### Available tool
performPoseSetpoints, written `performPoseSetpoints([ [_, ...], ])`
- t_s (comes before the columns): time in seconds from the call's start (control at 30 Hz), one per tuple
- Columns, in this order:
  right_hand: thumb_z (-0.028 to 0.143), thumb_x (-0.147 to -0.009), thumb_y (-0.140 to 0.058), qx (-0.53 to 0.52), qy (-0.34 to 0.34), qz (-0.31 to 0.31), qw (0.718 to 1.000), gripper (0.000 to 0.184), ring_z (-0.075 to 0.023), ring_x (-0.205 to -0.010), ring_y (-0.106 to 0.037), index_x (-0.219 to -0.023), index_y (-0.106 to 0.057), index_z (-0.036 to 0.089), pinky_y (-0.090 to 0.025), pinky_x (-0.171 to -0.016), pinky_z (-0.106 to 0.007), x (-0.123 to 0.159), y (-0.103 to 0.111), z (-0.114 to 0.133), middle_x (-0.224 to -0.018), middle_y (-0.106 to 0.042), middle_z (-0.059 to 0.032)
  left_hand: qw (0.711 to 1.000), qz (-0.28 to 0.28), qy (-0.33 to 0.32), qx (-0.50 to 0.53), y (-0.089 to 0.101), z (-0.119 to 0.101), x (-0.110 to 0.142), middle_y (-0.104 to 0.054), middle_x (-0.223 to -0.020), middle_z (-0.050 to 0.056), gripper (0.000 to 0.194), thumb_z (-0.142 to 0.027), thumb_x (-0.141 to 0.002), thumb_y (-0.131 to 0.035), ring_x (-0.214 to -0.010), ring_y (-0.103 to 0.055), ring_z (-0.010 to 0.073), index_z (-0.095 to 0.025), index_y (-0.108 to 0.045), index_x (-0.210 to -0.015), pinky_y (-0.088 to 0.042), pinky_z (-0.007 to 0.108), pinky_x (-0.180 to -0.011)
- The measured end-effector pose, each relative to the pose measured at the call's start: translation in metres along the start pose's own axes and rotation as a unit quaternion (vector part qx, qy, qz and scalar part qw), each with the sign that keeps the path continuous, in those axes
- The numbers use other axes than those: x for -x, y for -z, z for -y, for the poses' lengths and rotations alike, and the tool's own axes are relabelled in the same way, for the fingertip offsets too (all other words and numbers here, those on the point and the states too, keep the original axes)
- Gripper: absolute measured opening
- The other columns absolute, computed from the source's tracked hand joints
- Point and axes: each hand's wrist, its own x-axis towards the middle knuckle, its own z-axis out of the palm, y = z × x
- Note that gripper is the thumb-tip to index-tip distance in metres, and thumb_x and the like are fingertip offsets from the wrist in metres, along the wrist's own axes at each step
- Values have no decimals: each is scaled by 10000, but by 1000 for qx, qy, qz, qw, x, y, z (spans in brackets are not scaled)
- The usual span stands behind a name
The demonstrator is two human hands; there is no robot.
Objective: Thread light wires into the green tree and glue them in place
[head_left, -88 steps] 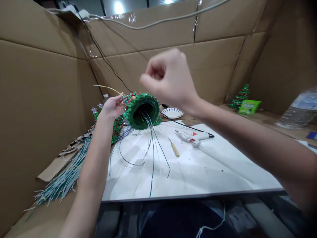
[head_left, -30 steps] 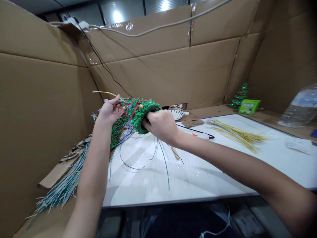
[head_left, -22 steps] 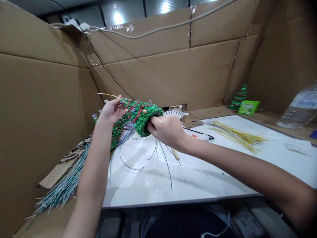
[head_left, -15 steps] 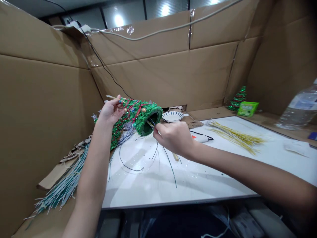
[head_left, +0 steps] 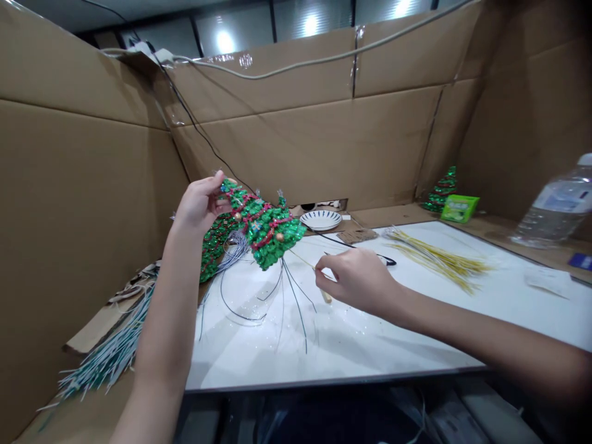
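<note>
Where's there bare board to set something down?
The white board is bare between the right forearm and its front edge, and between that forearm and the yellow wires. It's crowded under the green tree, where dark wires trail.

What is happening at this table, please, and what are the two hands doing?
A person's left hand holds a small decorated tree near its top, tilted above the white table. The right hand pinches a thin wire that runs from the tree's base. Several dark wires hang below the base. A bundle of yellow wires lies farther right.
</note>
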Motion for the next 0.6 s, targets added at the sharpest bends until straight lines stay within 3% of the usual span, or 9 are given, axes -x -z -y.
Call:
performPoseSetpoints([
  [0.1,268,-734,-559,-39,-26,10,999,221,-153,-560,-539,-785,-765,207,-227,-533,-267,-3,8,-2,-573,-652,-29,999,9,-31,-40,-9,-2,8,-545,-475,-5,289,-167,-883,-566,-337,-433,44,-139,-593,-596,-350,138,-324],
  [0.2,283,-671,-595,-95,-40,-66,993,144,-121,-516,-464,-614,-695,196,-271,-548,-262,-7,31,4,-499,-564,1,994,-3,-41,-98,-16,-6,16,-544,-452,-3,256,-181,-870,-583,-324,-468,66,-139,-628,-622,-405,152,-333],
  [0.3,319,-734,-579,-136,-9,-123,983,195,-105,-525,-433,-611,-643,182,-305,-572,-254,-23,58,18,-501,-511,10,989,-19,-50,-141,-23,-11,25,-620,-508,20,225,-179,-863,-593,-347,-534,86,-144,-644,-647,-434,155,-338],
  [0.43,421,-830,-533,-120,39,-96,987,333,-117,-573,-449,-640,-629,165,-318,-585,-266,-64,75,36,-573,-534,-25,986,-17,-56,-154,-31,-16,36,-636,-538,34,216,-172,-858,-618,-350,-571,105,-126,-647,-648,-425,159,-323],
  [0.6,320,-798,-566,-92,88,-44,991,200,-110,-529,-424,-826,-662,147,-313,-517,-267,-107,73,50,-600,-531,-30,985,-3,-63,-160,-36,-18,44,-626,-540,37,226,-153,-860,-617,-350,-574,110,-99,-657,-644,-454,171,-335],
])
